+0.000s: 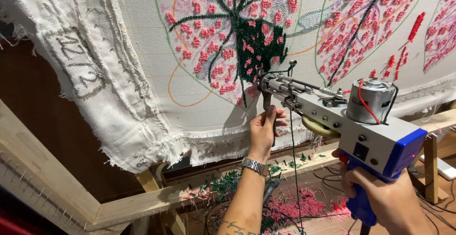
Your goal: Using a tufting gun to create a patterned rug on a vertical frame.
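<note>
Right hand [380, 194] clenched on the blue grip of the tufting gun [332, 116]; left hand [264, 131] grasping its front handle. Needle tip presses the backing cloth [133, 64] near the lower edge, beside the dark green tufted patch [259, 42]. Risk: uneven pressure could tear the weave; the trailing yarn [293, 159] may snag.

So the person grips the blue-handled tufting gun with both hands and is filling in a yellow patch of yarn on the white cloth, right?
Not quite: the head view shows the patch at the needle is dark green, not yellow. The rest holds: the right hand grips the blue-handled tufting gun, the left hand holds its front handle, against the white cloth.
</note>
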